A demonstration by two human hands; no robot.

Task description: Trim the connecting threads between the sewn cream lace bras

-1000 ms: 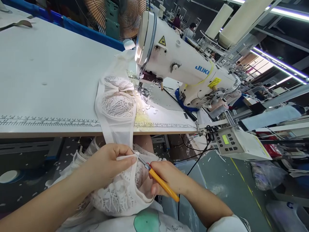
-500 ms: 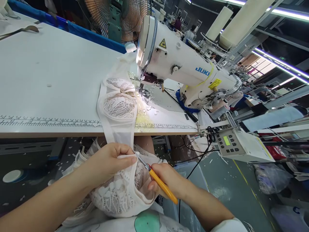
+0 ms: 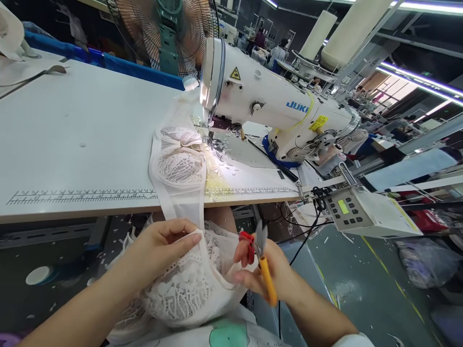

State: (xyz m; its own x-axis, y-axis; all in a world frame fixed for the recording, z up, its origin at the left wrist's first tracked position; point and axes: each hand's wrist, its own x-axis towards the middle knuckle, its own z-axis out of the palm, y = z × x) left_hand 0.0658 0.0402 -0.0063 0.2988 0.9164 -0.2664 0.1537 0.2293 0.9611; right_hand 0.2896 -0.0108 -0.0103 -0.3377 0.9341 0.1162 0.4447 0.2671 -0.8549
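My left hand (image 3: 170,248) pinches the edge of a white lace bra (image 3: 181,294) between thumb and fingers, above my lap. The lace cups hang down over my knees, and another joined lace bra (image 3: 181,166) lies up on the table by the sewing machine's needle. In my right hand (image 3: 269,270) I hold thread snips (image 3: 265,265) with an orange handle and a red finger loop. Their blades point upward, slightly apart, clear of the fabric to its right.
A white sewing machine (image 3: 267,96) stands on the table (image 3: 90,120), which has a printed ruler along its front edge. Fabric scraps lie near the needle. A fan (image 3: 168,38) is behind, a control box (image 3: 365,212) at right, and a clear plastic bin (image 3: 307,274) below.
The snips have moved away from the bra's edge to the right, turning from lying across my hand to blades up. My left hand keeps its pinch on the bra.
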